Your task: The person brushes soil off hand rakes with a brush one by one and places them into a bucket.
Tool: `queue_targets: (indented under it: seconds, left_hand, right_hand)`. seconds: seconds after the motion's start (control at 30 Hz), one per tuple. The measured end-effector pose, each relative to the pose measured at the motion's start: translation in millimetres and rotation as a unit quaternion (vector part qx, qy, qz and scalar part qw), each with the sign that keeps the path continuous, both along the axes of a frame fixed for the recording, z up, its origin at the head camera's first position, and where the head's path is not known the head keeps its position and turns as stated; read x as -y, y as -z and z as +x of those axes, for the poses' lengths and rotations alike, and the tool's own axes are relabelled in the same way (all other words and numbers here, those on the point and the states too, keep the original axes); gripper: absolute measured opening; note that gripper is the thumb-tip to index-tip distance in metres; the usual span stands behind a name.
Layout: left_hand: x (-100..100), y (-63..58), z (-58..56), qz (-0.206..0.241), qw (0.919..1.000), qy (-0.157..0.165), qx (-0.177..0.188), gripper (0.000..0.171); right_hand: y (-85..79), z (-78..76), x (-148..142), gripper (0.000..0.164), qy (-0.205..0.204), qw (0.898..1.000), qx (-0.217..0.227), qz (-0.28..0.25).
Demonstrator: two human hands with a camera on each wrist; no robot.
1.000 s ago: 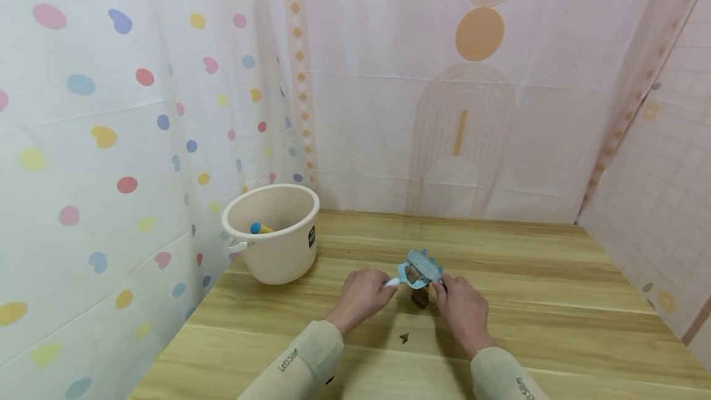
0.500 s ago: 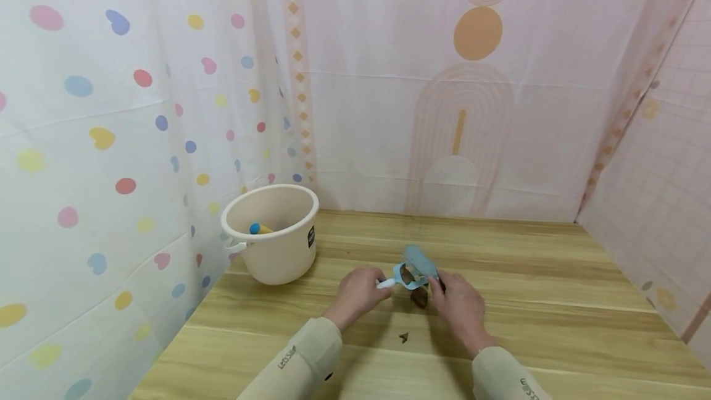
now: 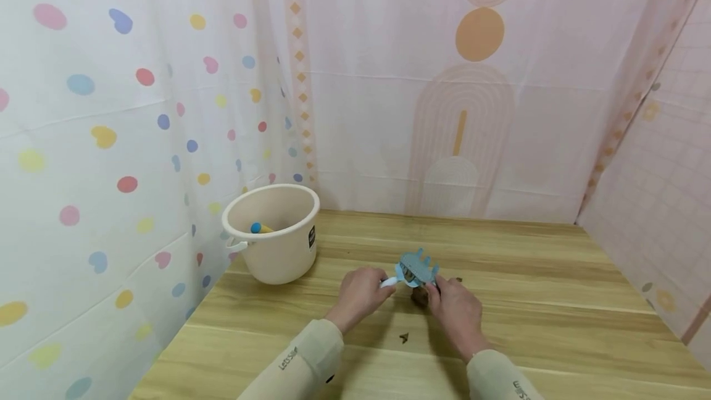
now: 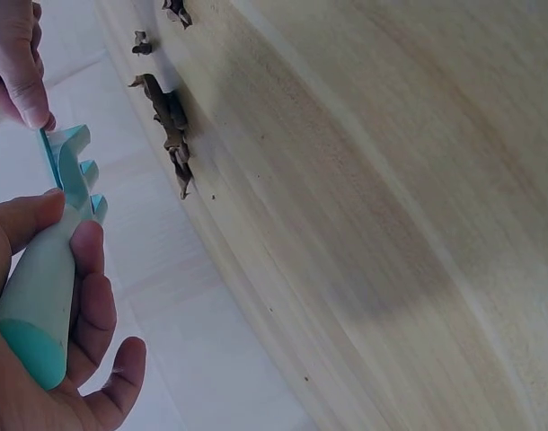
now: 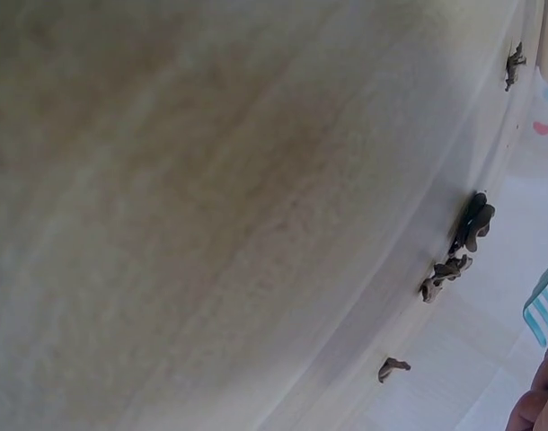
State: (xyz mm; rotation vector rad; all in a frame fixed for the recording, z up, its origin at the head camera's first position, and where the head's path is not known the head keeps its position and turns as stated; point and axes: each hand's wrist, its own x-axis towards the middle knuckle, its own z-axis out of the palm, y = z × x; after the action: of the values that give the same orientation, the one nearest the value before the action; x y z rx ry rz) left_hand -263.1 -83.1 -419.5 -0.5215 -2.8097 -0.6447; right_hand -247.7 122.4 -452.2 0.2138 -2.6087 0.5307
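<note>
My left hand (image 3: 360, 298) grips the white handle of a light-blue toothed scoop (image 4: 76, 184), whose end cap is teal in the left wrist view. Several short prongs stand out along the scoop's far edge. My right hand (image 3: 457, 316) pinches a flat, oval blue-grey tool (image 3: 418, 268) with a textured face. That oval lies over the scoop's head, and brown matter shows between them. Whether the two tools touch cannot be told. Below them, on the table, sits a brown clump of dried, curled pieces (image 3: 419, 297), partly hidden by my right hand.
At the table's left stands a cream bucket (image 3: 281, 258) with a blue-ended yellow object (image 3: 258, 228) inside. One small dark scrap (image 3: 404, 338) lies between my forearms, and crumbs dot the wooden table (image 3: 533, 301). Patterned curtains (image 3: 366, 141) hang behind and on both sides.
The oval tool, swung up off the scoop half a second ago, has tipped back down over its head. My right hand has shifted slightly left; my left hand has barely moved.
</note>
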Motion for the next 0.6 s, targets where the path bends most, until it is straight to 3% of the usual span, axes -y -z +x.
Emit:
queue_targets:
  seconds: [0.6]
  left_hand:
    - [-2.0, -2.1, 1.4, -0.007, 0.9999, 0.006, -0.011, 0.026]
  right_hand:
    - [-2.6, -2.5, -9.6, 0.026, 0.027, 0.999, 0.026, -0.027]
